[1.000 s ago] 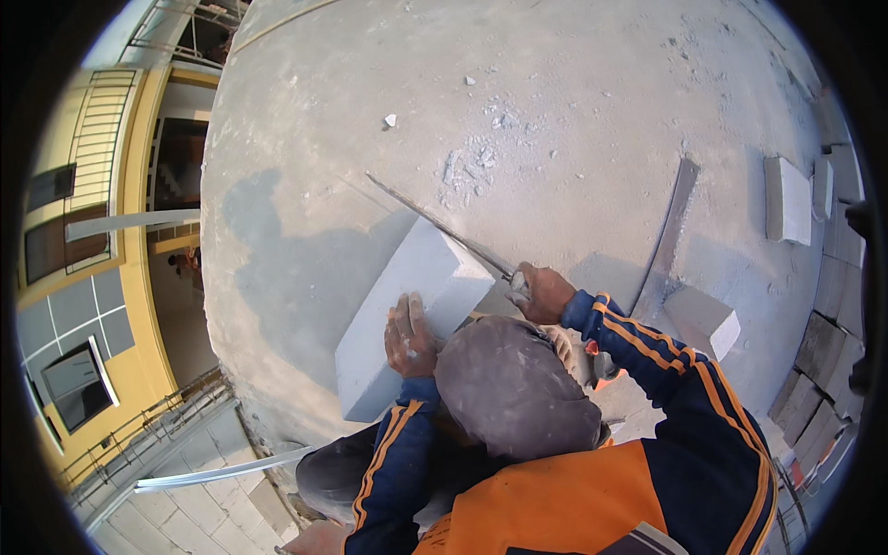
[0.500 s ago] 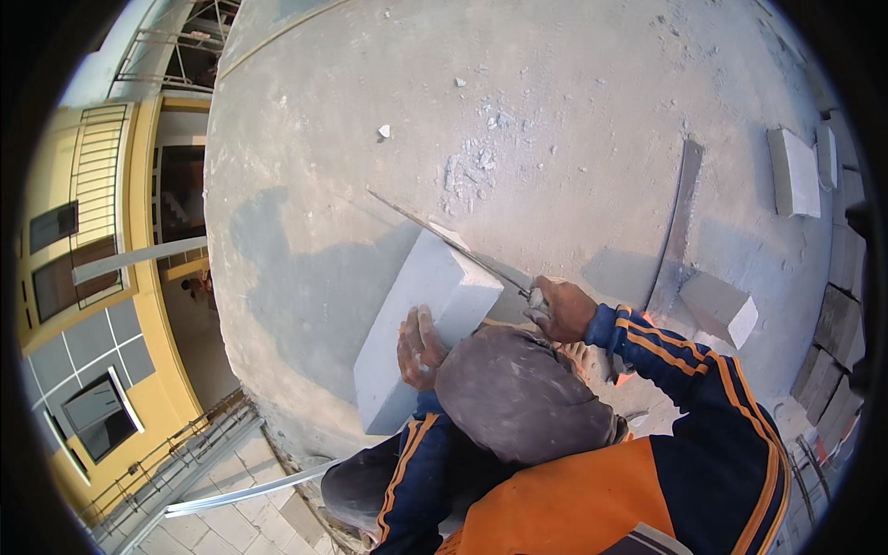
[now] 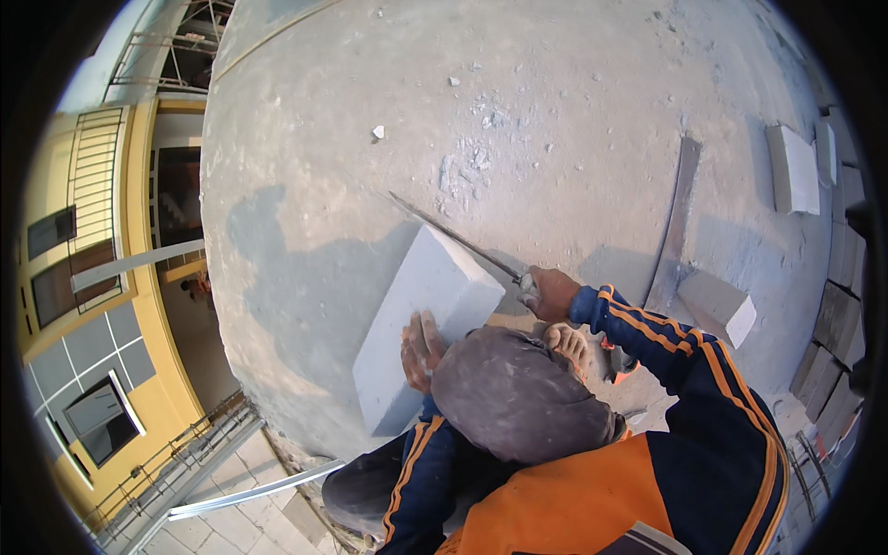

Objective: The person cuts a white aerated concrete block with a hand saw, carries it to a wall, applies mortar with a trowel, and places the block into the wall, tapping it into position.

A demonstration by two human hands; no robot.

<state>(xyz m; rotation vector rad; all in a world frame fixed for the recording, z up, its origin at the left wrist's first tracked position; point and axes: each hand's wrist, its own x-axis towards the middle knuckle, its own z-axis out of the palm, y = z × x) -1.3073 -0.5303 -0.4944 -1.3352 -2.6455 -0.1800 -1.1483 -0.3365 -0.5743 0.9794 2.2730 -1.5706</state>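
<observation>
A pale grey lightweight concrete block [image 3: 412, 296] lies at a slant on the concrete surface. My left hand [image 3: 423, 351] rests flat on its near part, fingers stretched out. My right hand [image 3: 548, 294] is closed around the handle of a long-bladed hand tool [image 3: 462, 242]. The thin dark blade shows edge-on and runs along the block's far end; whether it touches the block or has teeth I cannot tell. Close to my right forearm are bare toes [image 3: 569, 344], beside my knee in dusty grey cloth [image 3: 523, 398].
Right of me lie a long flat dark strip [image 3: 673, 222], a cut block piece [image 3: 717, 305] and another block [image 3: 793, 171]. White crumbs [image 3: 472, 157] are scattered ahead. Stacked blocks [image 3: 819, 379] line the far right. Leftward, the surface drops off beside a yellow building [image 3: 143, 277].
My right hand has drawn slightly left and up, and the blade has slid off the block's top edge toward its far side. My left hand stays on the block.
</observation>
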